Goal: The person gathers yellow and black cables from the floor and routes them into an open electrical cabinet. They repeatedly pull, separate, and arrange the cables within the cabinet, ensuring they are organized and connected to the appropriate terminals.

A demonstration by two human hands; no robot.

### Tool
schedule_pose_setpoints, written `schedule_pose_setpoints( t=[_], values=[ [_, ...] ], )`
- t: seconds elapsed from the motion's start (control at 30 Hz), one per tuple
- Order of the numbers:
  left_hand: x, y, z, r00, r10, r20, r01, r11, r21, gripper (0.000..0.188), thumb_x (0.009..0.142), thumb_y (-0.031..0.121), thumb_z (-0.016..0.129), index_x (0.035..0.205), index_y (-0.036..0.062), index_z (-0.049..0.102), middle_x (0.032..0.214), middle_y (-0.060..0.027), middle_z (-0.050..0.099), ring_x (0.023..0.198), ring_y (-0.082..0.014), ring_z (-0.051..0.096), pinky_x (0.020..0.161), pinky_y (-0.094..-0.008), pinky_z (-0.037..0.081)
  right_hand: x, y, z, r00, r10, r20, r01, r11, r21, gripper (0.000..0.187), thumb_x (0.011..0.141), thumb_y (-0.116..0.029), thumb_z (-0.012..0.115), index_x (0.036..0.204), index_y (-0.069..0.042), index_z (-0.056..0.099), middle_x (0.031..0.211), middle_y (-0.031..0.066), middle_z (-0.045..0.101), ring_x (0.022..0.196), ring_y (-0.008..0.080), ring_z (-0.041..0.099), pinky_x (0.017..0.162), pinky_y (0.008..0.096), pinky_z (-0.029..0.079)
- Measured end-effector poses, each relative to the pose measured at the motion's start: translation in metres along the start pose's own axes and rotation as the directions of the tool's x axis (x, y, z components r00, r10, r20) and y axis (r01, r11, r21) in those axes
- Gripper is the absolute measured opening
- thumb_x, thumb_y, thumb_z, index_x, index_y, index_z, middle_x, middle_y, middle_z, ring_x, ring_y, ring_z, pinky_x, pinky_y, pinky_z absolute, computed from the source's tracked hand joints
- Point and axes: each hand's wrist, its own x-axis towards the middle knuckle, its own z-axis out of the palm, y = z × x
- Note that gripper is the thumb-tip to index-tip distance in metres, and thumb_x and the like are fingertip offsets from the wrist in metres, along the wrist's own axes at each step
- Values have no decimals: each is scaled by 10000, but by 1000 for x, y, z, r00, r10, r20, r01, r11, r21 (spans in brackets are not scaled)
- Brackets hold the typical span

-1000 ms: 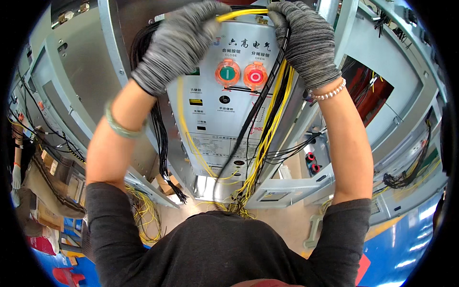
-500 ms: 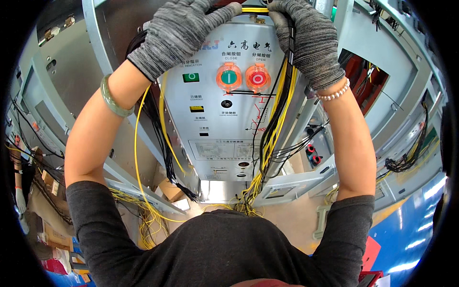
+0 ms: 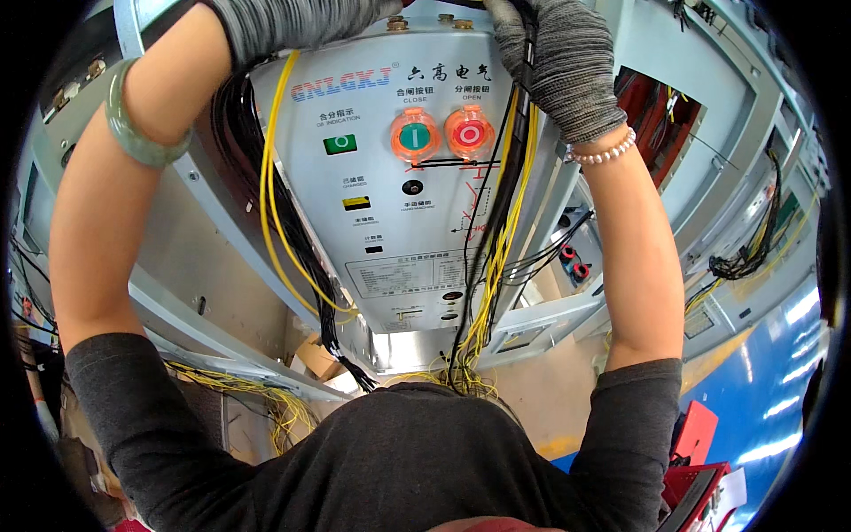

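Both my hands wear grey striped knit gloves and are raised at the top of a light grey breaker front panel (image 3: pixel 310 186). My right hand (image 3: pixel 567 66) closes round a bundle of black and yellow wires (image 3: pixel 510 182), which hangs down the panel's right side. Stretched toward the panel's top edge, my left hand (image 3: pixel 301 22) has its fingers together, partly cut off by the picture's edge; what they hold cannot be made out. Below it hang yellow wires (image 3: pixel 270 168) and a thick bunch of black wires (image 3: pixel 297 239). A green button (image 3: pixel 415 136) and a red button (image 3: pixel 469 133) sit under clear orange covers.
Metal cabinet frames stand on both sides. Loose yellow wires (image 3: pixel 288 412) lie at the lower left, near a cardboard box (image 3: pixel 316 357). A black cable coil (image 3: pixel 740 266) hangs on the right. At the lower right is a red case (image 3: pixel 691 492) by the blue floor (image 3: pixel 753 390).
My left hand has moved left and up, partly out of view. My right hand has shifted slightly up and left. The yellow wire stretched between the hands is no longer visible.
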Motion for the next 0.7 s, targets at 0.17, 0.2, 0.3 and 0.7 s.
schedule_pose_setpoints(
  t=[0.17,0.2,0.3,0.7],
  values=[
    [-7,-8,-24,961,-11,276,251,450,-857,417,920,270,546,1303,110,511,781,-17,614,633,-97,519,610,-241,448,1,3,-2,999,49,10,-49,998,49,86,801,-73,575,843,-16,624,769,182,631,706,330,625,646,376,501],
    [-5,-10,-34,955,3,295,226,636,-738,418,925,284,540,1313,134,504,767,-17,614,614,-88,513,585,-234,443,3,-1,-4,995,95,37,-98,992,81,85,802,-70,574,844,-16,624,769,182,632,705,326,628,642,371,502],
    [3,-17,-7,994,81,76,-29,852,-523,386,940,278,519,1304,151,508,744,-24,612,595,-81,514,542,-227,436,11,-2,-11,963,238,126,-254,958,136,83,808,-63,591,860,-11,629,725,151,639,650,233,631,615,324,501],
    [8,-13,-7,942,30,333,334,-108,-936,389,846,74,567,1221,-26,536,769,-57,604,517,-82,514,449,-191,445,-23,-10,0,923,-159,352,308,853,-422,269,745,-103,654,1011,-136,634,905,45,625,751,217,630,621,325,528]
  ],
)
